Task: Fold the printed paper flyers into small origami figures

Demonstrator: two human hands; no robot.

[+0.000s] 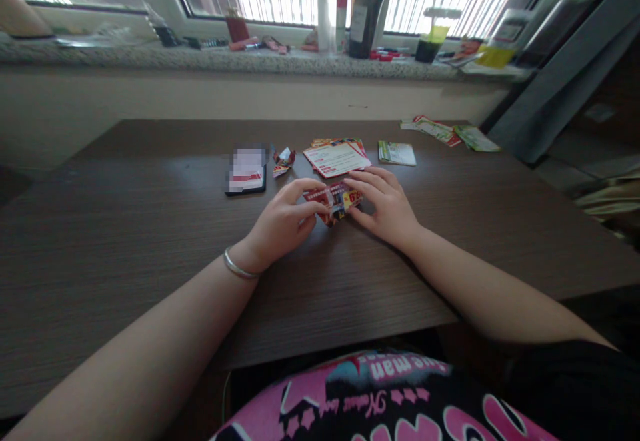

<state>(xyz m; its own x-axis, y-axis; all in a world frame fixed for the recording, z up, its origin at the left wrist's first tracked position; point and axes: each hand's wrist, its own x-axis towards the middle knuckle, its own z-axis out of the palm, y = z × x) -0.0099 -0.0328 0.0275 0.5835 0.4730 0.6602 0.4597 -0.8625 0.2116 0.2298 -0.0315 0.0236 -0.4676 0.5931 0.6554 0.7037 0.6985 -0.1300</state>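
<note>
A colourful printed paper (pixel 336 202), mostly red with a yellow patch, is folded into a small pointed shape between my hands. My left hand (pixel 290 214) pinches its left side between thumb and fingers. On the right side, my right hand (pixel 383 204) closes its thumb and fingertips on the paper's edge. Just beyond the hands lies a stack of printed cards (pixel 337 159), with a white and red one on top. A small folded paper piece (pixel 284 161) stands left of that stack.
A phone (pixel 247 171) lies left of the folded piece. Small green-white cards (pixel 397 153) sit right of the stack, and more leaflets (pixel 440 131) lie at the table's far right. Bottles (pixel 367 17) and small items line the windowsill (pixel 200 59) behind the table (pixel 150 227).
</note>
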